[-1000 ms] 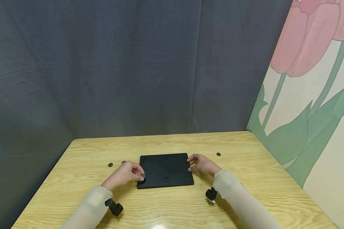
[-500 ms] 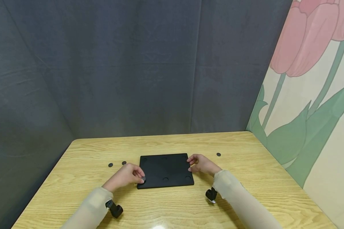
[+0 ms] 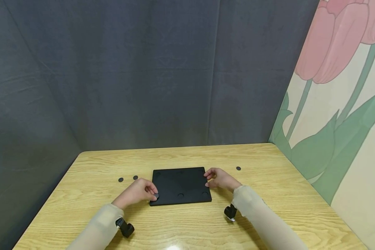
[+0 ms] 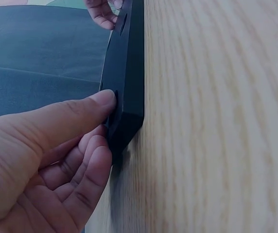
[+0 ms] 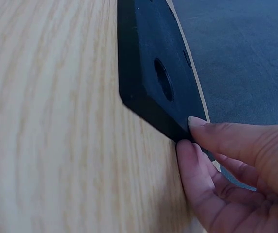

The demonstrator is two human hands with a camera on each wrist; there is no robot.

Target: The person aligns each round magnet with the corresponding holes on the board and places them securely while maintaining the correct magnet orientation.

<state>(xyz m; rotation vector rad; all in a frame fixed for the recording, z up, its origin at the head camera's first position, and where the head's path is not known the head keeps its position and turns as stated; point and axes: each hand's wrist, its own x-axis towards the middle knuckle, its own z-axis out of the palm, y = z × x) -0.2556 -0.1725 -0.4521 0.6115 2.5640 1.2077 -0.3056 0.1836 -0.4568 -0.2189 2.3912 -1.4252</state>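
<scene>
A thin black rectangular board point(image 3: 181, 182) with several round recesses lies on the table. At its front left corner my left hand point(image 3: 140, 191) holds a small dark disc point(image 3: 156, 196) between thumb and fingertips, right over the board's surface. In the left wrist view the thumb point(image 4: 102, 99) presses at the corner and mostly hides the disc. My right hand point(image 3: 221, 180) grips the board's right edge; the right wrist view has its thumb point(image 5: 204, 127) on the top rim and a finger against the side. One round recess point(image 5: 163, 80) shows near that edge.
Two dark discs point(image 3: 121, 180) lie on the wooden table point(image 3: 178, 225) left of the board, behind the left hand. Another disc point(image 3: 238, 168) lies right of the board. A dark curtain point(image 3: 150, 76) hangs behind the table, and a tulip-painted wall point(image 3: 347, 121) borders the right.
My left hand has shifted slightly toward the front, and the disc has gone from raised and tilted to low at the board's corner. The right hand has stayed at the edge.
</scene>
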